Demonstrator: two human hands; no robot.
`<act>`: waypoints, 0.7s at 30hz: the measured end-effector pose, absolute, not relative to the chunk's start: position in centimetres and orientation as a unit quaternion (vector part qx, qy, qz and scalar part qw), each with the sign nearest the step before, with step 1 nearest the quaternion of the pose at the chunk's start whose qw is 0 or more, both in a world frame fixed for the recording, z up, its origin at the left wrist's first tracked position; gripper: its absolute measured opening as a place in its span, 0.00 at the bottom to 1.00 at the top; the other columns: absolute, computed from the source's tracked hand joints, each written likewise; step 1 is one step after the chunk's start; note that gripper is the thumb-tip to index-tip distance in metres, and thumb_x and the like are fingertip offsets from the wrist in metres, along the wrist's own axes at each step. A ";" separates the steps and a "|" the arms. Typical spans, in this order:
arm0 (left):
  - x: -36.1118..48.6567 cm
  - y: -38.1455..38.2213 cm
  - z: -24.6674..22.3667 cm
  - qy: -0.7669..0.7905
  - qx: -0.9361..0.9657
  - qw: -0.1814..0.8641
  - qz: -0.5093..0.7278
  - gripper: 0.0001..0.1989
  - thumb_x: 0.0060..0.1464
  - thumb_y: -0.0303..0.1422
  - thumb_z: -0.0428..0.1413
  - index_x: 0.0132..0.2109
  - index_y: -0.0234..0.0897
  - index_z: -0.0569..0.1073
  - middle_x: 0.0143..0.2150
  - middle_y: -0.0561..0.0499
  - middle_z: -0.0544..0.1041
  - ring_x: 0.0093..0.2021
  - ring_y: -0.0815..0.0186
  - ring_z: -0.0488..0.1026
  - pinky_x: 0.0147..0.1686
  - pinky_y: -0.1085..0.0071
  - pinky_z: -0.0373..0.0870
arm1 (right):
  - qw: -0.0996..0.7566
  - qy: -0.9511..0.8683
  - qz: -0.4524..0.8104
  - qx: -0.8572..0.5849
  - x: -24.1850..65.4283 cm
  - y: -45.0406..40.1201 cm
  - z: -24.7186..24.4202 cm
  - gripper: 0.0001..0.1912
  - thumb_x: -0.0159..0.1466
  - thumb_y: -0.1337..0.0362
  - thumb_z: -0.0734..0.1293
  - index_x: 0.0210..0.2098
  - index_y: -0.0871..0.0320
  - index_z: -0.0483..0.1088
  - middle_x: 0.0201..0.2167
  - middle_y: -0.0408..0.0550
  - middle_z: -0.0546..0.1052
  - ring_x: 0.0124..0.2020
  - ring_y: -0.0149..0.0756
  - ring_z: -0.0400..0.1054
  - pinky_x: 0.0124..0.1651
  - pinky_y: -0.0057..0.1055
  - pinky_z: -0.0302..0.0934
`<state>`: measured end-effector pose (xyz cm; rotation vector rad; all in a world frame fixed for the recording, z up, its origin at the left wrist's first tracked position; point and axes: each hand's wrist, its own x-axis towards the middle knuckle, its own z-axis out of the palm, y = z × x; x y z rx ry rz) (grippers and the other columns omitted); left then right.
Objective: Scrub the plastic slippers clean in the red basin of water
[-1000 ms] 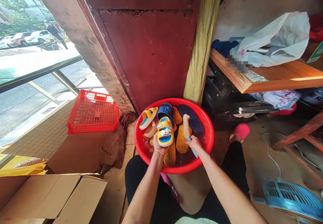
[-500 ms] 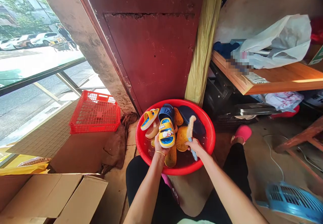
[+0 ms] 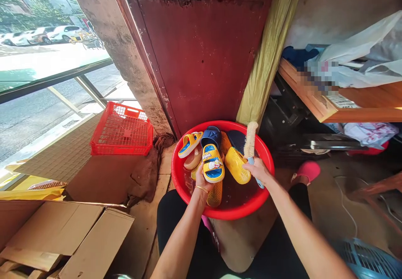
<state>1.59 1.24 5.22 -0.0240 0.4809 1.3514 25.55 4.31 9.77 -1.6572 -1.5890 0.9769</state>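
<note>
My left hand (image 3: 202, 182) is closed around a yellow sandal (image 3: 213, 166) with a blue insole and a cartoon figure on its strap, held upright above a red basin (image 3: 176, 189). In my right hand (image 3: 260, 171) is a scrub brush (image 3: 250, 140), pale bristles up, its light-blue handle running down through the fist. The fingers of that hand also meet the edge of a yellow slipper (image 3: 238, 166), sole up and tilted; whether they grip it I cannot tell. Around them in the basin lie another yellow sandal (image 3: 190, 143), a navy slipper (image 3: 211, 135) and several more footwear pieces in dark water.
A red plastic crate (image 3: 122, 134) stands on cardboard to the left, with a cardboard box (image 3: 53, 228) nearer me. Behind the basin is a dark red door (image 3: 201, 61). A wooden tabletop (image 3: 370, 96) juts out at right above a blue fan (image 3: 370, 258).
My right hand and the brush have moved right and slightly up. The yellow slipper beside that hand has tilted and shifted right. My left hand still holds its sandal; the view has shifted slightly.
</note>
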 end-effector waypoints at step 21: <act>3.0 1.3 3.6 0.306 0.105 0.750 0.577 0.24 0.47 0.33 0.60 0.53 0.30 0.73 0.45 0.38 0.82 0.45 0.47 0.79 0.49 0.51 0.73 | 0.160 -0.745 0.151 -0.630 24.0 4.6 10.2 0.37 0.66 0.54 0.64 0.71 0.57 0.51 0.46 0.56 0.79 0.41 0.46 0.75 0.38 0.32 0.64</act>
